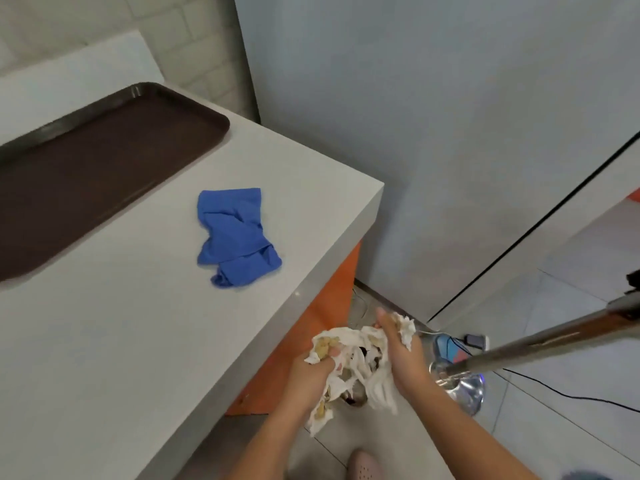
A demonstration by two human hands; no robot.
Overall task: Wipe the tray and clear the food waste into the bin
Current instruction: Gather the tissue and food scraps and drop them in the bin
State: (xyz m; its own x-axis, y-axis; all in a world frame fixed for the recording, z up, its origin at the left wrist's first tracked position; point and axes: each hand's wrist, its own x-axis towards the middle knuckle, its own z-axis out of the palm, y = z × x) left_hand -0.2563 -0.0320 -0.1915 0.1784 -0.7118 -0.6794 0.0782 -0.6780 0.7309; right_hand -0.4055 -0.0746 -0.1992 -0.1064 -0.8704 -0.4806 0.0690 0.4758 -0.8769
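A dark brown tray [97,168] lies bare on the white counter [138,341] at the left. A crumpled blue cloth [235,237] rests on the counter near its right edge. Beyond the counter's edge, above the floor, both my hands hold a bunch of white paper napkins [360,362] with yellowish food scraps in them. My left hand [311,372] grips the left side of the bunch; my right hand [405,355] grips the right side. Under the napkins a small dark opening shows, perhaps the bin [353,398]; most of it is hidden.
An orange panel [311,327] forms the counter's side. A metal pole [554,337] on a shiny round base [460,386] slants in from the right. Cables and a small blue object [446,348] lie on the tiled floor. A pale shoe [363,465] is at the bottom.
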